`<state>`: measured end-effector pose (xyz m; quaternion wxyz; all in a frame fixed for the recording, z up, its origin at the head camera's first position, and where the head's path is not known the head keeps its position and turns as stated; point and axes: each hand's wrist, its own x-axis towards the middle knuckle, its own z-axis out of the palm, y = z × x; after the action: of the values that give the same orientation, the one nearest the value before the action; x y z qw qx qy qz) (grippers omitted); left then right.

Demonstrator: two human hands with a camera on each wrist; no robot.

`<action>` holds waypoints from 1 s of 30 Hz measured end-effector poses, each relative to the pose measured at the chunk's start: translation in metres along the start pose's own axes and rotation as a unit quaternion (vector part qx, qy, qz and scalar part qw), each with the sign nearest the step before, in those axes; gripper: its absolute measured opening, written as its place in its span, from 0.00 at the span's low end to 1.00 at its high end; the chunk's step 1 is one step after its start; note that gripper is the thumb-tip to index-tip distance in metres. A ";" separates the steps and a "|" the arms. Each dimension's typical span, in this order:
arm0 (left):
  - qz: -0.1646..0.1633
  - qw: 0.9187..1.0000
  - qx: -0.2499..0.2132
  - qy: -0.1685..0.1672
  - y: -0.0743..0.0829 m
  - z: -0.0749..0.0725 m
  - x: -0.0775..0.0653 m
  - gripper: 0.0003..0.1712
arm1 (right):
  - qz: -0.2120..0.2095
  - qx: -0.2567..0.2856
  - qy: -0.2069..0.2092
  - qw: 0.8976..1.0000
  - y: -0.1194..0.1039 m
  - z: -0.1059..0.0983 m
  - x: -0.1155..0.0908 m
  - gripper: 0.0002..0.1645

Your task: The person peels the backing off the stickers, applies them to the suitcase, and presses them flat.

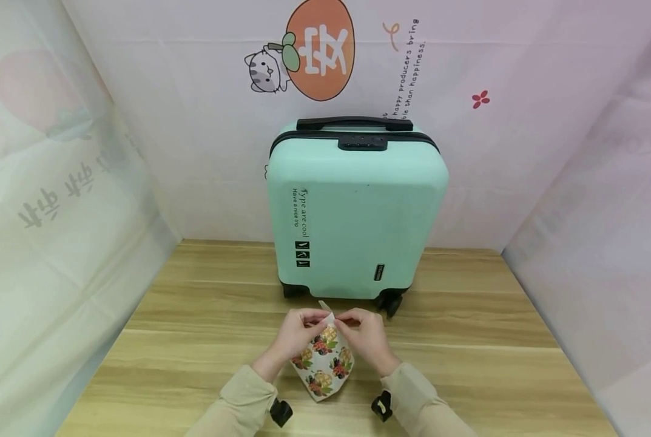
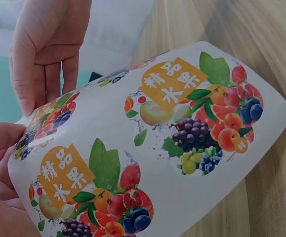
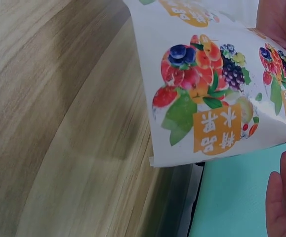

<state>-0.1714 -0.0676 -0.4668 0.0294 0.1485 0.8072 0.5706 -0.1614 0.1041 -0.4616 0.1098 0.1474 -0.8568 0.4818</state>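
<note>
A white sheet of fruit stickers [image 1: 329, 362], printed with fruit clusters and orange labels, hangs slanted in front of the suitcase. My left hand [image 1: 295, 334] pinches its upper edge between thumb and fingers. From the other side, my right hand [image 1: 370, 340] pinches the same edge close by. A narrow pale strip [image 1: 324, 304] sticks up between the two hands. In the left wrist view the sheet [image 2: 167, 143] bows outward, its free corner over the wood. The right wrist view shows the sheet's lower part [image 3: 177, 148] curving away from the fingers.
A mint-green suitcase [image 1: 358, 212] stands upright just behind the hands, its black wheels [image 1: 391, 301] on the wooden table [image 1: 194, 340]. Printed white cloth [image 1: 205, 152] encloses the back and both sides. Black straps [image 1: 281, 413] hang under each wrist.
</note>
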 end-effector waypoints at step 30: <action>-0.003 1.000 -0.013 0.021 -0.006 -0.015 0.000 0.13 | 0.146 0.137 0.037 0.979 0.004 -0.012 0.003 0.05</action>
<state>-0.1761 -0.0836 -0.4671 0.0163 0.1340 0.8003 0.5843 -0.1653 0.1153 -0.4575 0.0488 0.0161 -0.7903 0.6106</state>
